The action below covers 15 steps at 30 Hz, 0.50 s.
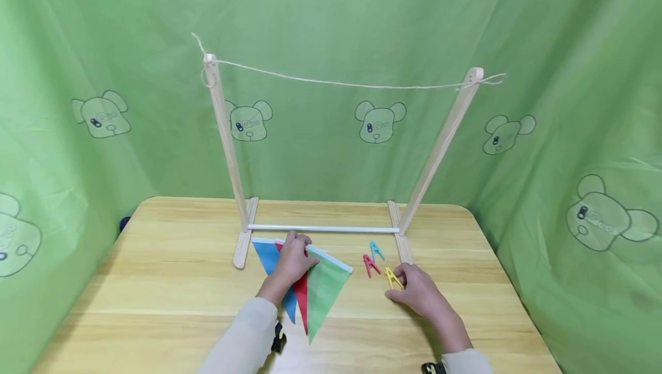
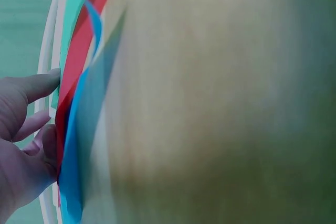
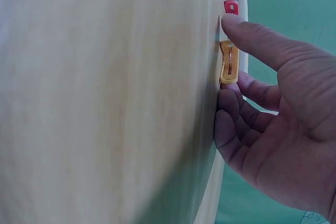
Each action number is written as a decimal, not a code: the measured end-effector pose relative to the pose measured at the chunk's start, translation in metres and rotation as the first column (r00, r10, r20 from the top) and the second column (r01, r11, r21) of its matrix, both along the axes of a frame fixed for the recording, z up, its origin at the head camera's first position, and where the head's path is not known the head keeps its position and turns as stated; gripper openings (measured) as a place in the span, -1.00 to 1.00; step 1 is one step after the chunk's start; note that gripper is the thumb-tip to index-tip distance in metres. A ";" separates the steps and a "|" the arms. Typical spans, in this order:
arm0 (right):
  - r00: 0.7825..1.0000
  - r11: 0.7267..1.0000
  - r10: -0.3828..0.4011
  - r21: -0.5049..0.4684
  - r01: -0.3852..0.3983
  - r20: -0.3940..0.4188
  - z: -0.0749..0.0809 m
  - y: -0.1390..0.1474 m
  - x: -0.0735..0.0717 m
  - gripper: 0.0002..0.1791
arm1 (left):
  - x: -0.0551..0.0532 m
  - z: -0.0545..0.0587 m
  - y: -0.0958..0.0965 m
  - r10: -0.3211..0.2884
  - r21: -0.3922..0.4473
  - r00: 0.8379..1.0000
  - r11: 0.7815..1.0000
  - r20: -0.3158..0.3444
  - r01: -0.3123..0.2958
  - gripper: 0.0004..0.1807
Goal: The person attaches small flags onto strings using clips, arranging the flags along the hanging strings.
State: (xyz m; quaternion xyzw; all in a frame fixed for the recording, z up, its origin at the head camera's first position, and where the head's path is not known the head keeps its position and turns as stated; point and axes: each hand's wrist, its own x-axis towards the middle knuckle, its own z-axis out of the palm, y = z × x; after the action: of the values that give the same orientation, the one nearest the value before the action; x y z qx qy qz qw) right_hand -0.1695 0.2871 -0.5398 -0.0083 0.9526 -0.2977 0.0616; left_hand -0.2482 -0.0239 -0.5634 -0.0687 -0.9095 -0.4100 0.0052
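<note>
Three triangular pennant flags with pale top bands lie overlapped on the wooden table: blue, red and green. My left hand grips them near the top bands, covering part of the red one. In the left wrist view, thumb and fingers lie against the red flag, and the blue flag curls up. My right hand is around a yellow clothespin, thumb and fingers spread on either side. The right wrist view shows the yellow clothespin between them, with gaps.
Red and blue clothespins lie left of my right hand. Behind stands a frame with two wooden posts, a white crossbar and a string tied across the top. Green curtain surrounds the table.
</note>
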 end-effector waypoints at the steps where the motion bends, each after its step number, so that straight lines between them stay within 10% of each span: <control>1: 1.000 1.000 0.002 -0.003 -0.002 -0.003 0.000 0.000 0.000 -0.46 | 0.000 0.000 0.000 0.003 0.004 1.000 1.000 0.002 -0.003 -0.52; 15: 1.000 1.000 -0.012 -0.011 0.012 0.003 0.003 -0.001 0.001 -0.55 | -0.002 0.002 -0.005 -0.037 -0.013 0.999 0.999 0.002 0.038 -0.59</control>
State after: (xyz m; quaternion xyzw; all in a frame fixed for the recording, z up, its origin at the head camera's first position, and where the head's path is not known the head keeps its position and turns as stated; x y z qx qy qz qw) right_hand -0.1686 0.2856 -0.5371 -0.0023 0.9509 -0.3033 0.0610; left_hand -0.2507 -0.0287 -0.5612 -0.0853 -0.9106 -0.4043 -0.0039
